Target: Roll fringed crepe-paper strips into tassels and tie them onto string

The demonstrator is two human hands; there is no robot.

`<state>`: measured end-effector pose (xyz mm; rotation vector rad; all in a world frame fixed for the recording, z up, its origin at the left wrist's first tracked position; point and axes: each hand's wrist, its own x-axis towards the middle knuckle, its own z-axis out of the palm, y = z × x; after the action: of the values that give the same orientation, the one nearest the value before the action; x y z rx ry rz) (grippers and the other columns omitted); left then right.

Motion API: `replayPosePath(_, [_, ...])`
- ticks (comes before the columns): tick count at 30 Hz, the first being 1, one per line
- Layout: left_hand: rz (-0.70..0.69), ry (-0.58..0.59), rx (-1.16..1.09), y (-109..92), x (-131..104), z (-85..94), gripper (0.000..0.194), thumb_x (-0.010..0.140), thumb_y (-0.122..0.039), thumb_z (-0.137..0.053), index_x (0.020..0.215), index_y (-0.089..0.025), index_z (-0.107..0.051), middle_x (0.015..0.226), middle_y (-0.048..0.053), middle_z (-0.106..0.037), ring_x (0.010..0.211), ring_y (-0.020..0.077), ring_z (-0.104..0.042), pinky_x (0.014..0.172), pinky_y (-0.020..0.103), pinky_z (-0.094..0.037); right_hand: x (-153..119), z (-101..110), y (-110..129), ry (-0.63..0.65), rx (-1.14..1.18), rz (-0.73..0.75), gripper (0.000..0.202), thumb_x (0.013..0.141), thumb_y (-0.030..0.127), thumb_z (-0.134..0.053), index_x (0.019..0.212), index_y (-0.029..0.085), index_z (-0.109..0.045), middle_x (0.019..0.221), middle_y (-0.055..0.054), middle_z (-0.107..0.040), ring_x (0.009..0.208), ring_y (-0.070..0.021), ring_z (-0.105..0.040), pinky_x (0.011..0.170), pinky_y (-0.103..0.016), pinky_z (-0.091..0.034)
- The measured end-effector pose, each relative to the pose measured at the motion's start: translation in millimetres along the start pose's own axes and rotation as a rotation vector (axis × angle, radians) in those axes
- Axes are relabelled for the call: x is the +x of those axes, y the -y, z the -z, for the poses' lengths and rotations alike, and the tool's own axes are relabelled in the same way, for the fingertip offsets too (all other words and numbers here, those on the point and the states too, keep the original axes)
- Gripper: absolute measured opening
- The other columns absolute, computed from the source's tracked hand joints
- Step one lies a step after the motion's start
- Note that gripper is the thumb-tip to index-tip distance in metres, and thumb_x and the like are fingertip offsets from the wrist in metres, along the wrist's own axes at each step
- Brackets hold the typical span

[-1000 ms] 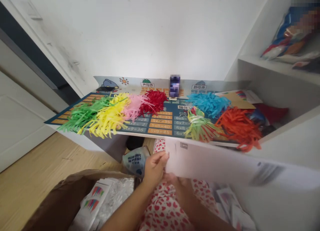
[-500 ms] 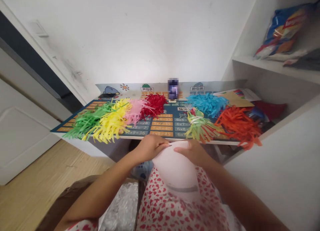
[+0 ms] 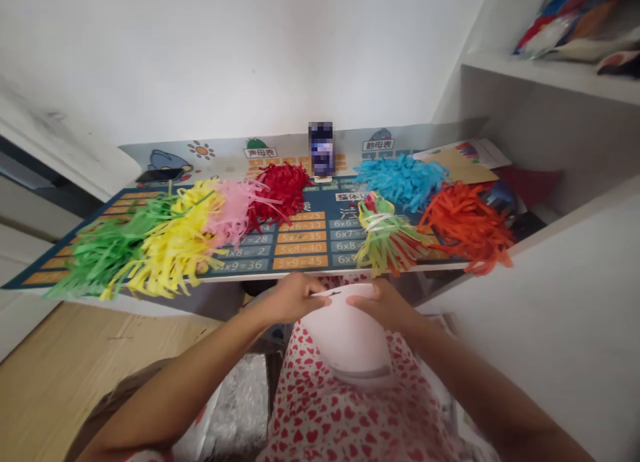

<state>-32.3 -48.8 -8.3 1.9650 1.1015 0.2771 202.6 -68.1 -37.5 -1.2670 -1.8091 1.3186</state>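
Between my two hands, over my lap, is a curved white sheet (image 3: 350,342), which looks like paper or thin card. It bends toward me and has a small dark mark at its top edge and a grey band near its lower end. My left hand (image 3: 299,299) pinches its upper left edge, thumb toward the middle. On the upper right edge my right hand (image 3: 383,305) grips it, thumb on the near face. Just beyond my hands, on the desk, lies a mixed-colour bundle of paper strips (image 3: 387,239), tied with a white band.
Fringed bunches in green (image 3: 113,249), yellow (image 3: 177,242), pink (image 3: 235,212) and red (image 3: 280,195) lie left on the printed desk mat (image 3: 300,249). Blue (image 3: 403,182) and orange (image 3: 467,225) ones lie right. A phone (image 3: 321,149) leans on the wall. A shelf (image 3: 545,82) stands right.
The view has shifted, so the desk and bunches appear further left and larger. Both hands keep hold of the white sheet, and its top edge now shows the dark mark more clearly.
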Motion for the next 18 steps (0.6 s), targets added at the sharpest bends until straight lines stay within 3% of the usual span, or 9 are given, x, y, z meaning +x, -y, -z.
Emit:
replayPosePath(6, [-0.024, 0.029, 0.003, 4.6, 11.7, 0.4, 0.031, 0.085, -0.038, -0.059, 0.070, -0.013, -0.071, 0.064, 0.000, -0.063, 0.059, 0.0121, -0.052, 0.054, 0.021, -0.030, -0.8, 3.6, -3.2, 0.053, 0.117, -0.077, 0.024, 0.077, 0.037, -0.062, 0.072, 0.014, -0.064, 0.065, -0.001, -0.060, 0.060, -0.0129, -0.051, 0.054, -0.022, -0.039])
replayPosePath(13, [-0.108, -0.009, 0.069, 3.1, 14.7, -2.1, 0.040, 0.090, -0.038, -0.055, 0.058, -0.014, -0.059, 0.056, -0.003, -0.053, 0.055, 0.0097, -0.043, 0.054, 0.022, -0.025, -4.1, 8.1, -7.4, 0.012, -0.008, -0.113, 0.044, 0.088, 0.052, -0.049, 0.065, 0.015, -0.057, 0.058, 0.001, -0.050, 0.056, -0.0106, -0.044, 0.052, -0.022, -0.030])
replayPosePath(18, [-0.066, -0.019, 0.009, 7.2, 11.8, -1.9, 0.040, 0.092, -0.040, -0.054, 0.062, -0.014, -0.060, 0.059, -0.002, -0.054, 0.057, 0.0107, -0.046, 0.054, 0.022, -0.028, -10.0, 6.5, -20.4, -0.070, 0.171, -0.090, 0.047, 0.086, 0.061, -0.050, 0.075, 0.016, -0.061, 0.072, -0.002, -0.059, 0.068, -0.0148, -0.053, 0.061, -0.024, -0.041])
